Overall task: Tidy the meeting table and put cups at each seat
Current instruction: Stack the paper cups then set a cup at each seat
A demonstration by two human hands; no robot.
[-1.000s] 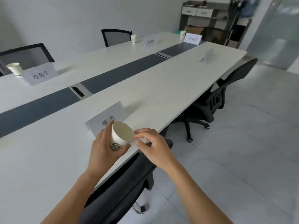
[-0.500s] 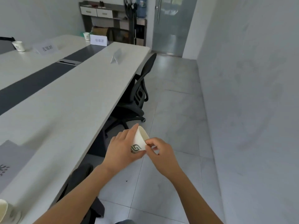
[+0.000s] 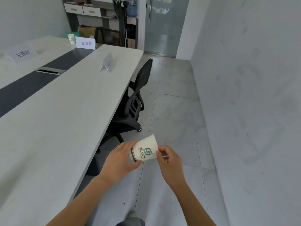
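Observation:
A white paper cup [image 3: 145, 150] with a green logo lies tilted on its side in the air over the floor, just off the table's right edge. My left hand [image 3: 119, 160] grips its base end. My right hand [image 3: 168, 159] pinches its rim on the right side. The long white meeting table [image 3: 53, 121] with a dark centre strip stretches along the left. Another paper cup [image 3: 71, 38] stands at the table's far end beside a name card [image 3: 85, 43]. A folded name card [image 3: 107, 63] stands near the far right edge.
A black office chair [image 3: 133, 101] is tucked under the table's right side ahead of me. A third name card [image 3: 22, 54] stands at far left. Grey tiled floor runs between table and the right wall. Cabinet [image 3: 84, 10] and glass door [image 3: 164, 25] are at the back.
The view has swung right and moved along the table, away from the near name card. The cup has tipped further onto its side, its logo now facing me; both hands keep their hold.

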